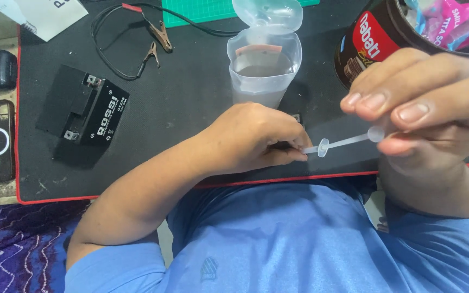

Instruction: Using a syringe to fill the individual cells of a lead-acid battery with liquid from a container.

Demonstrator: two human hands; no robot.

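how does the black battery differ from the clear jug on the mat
The battery is black, opaque and boxy; the jug is translucent and rounded. The battery is sealed with metal terminals on top; the jug has its flip lid open, liquid inside. Both rest on the black mat, untouched by either hand.

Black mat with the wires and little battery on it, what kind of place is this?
Probably a home hobby desk for small electrical work: a black battery, alligator clip leads and a green cutting mat lie there.
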